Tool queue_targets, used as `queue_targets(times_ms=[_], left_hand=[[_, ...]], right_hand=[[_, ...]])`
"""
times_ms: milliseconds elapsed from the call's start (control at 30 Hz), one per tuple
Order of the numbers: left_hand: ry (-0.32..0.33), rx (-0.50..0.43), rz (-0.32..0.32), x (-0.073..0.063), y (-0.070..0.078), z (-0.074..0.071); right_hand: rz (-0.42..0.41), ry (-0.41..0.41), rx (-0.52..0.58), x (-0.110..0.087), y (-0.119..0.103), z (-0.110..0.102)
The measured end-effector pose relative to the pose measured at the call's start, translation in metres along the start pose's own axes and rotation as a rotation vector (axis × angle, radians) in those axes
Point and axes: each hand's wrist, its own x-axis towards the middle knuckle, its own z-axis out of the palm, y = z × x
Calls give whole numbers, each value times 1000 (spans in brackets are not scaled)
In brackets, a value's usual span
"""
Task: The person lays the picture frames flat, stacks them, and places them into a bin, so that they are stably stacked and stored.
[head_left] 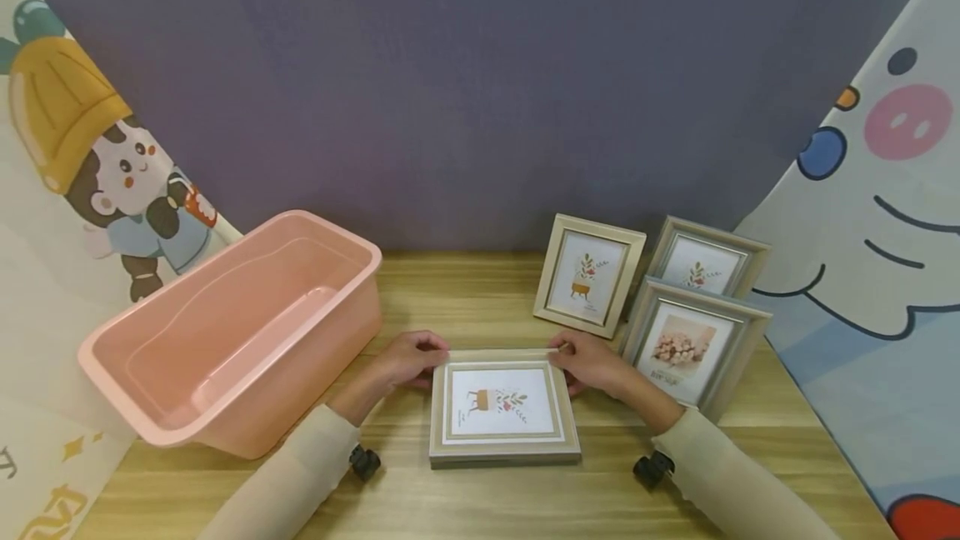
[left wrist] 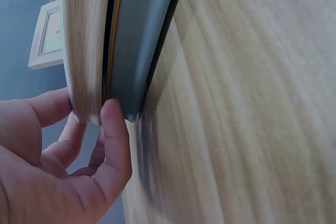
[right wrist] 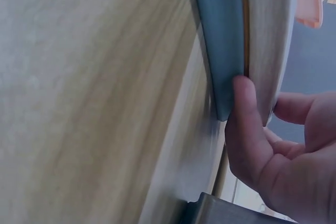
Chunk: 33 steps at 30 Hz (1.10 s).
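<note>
A cream picture frame (head_left: 501,407) with a flower-pot print lies face up at the table's middle, its print turned sideways. Beneath it is a blue-grey frame (left wrist: 144,40), whose side shows in both wrist views. My left hand (head_left: 412,359) grips the far left corner of the cream frame. In the left wrist view, one fingertip (left wrist: 111,109) lies along the seam between the two frames. At the far right corner, my right hand (head_left: 588,363) holds the cream frame the same way, with a fingertip (right wrist: 244,85) at the seam. Some fingers are hidden behind the frames.
A pink plastic tub (head_left: 330,340) stands at the left. To the right, a cream frame (head_left: 545,282) stands upright behind my right hand. Two grey-beige frames stand near it, the nearer one (head_left: 746,357) partly overlapping the farther one (head_left: 750,261). A dark wall panel (head_left: 480,107) closes off the back.
</note>
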Motion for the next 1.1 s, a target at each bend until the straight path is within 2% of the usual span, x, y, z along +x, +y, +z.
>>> queue_targets(times_ms=[133, 300, 367, 433, 600, 800, 967, 1100], left_hand=[[6, 21, 33, 2, 1, 0], [56, 137, 150, 7, 5, -2], [87, 204, 203, 6, 10, -4], [101, 232, 232, 5, 17, -6], [99, 210, 265, 2, 38, -9], [91, 202, 294, -4, 63, -10], [41, 144, 338, -7, 76, -7], [-16, 123, 384, -8, 80, 4]], right_hand=[[-11, 2, -24, -1, -3, -1], [-65, 19, -101, -4, -8, -5], [-105, 38, -163, -5, -12, -9], [-144, 53, -226, -8, -17, -14], [-197, 83, -309, -16, -33, -29], [-238, 106, -304, -24, -49, -45], [-255, 115, -264, -31, -58, -54], [-295, 131, -277, -40, -65, -63]])
